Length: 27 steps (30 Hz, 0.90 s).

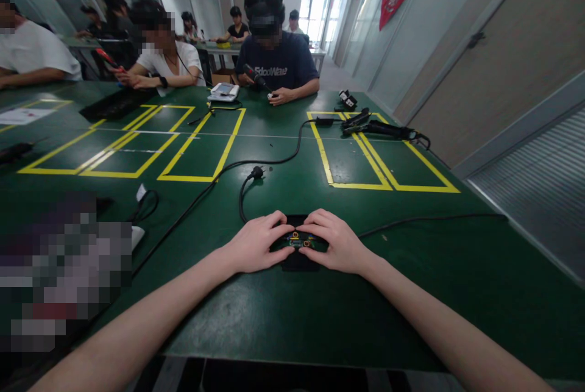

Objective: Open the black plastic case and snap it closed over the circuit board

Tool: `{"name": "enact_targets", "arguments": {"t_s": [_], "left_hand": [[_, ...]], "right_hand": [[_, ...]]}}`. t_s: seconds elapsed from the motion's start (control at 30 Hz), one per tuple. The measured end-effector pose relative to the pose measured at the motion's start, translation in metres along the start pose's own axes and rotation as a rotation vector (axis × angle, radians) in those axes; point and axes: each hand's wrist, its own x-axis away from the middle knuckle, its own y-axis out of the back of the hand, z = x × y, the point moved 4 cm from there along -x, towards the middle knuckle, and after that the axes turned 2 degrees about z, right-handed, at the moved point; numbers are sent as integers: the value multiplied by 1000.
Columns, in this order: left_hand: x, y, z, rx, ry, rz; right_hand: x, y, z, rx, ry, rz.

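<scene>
A small green circuit board with copper-coloured coils lies over a black case-like piece on the near part of the table. My left hand curls around its left side, thumb in front and fingers behind. From the right, my right hand grips it the same way, the two sets of fingertips almost meeting. Both hands cover the board's ends. A black cord with a plug runs out behind my left hand. Another black cable leads off to the right of my right hand.
Yellow tape rectangles mark the green table. A long cable crosses it diagonally. A black tool lies at the right back, a white device at the far edge. Across the table, a person holds a tool.
</scene>
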Motion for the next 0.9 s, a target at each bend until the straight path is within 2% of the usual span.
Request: {"name": "enact_targets", "arguments": {"t_s": [0.4,0.53,0.73,0.9], "left_hand": [[1,3,17,56,10,-71],[3,9,20,74,36,-91],[3,11,24,55,14,-63],[1,9,29,-17,55,-56]], "right_hand": [[3,0,-9,-43,-56,-41],[5,14,-16,-29,-67,-101],[11,27,-31,-16,-68,80],[13,26,-37,-4,-103,47]]}}
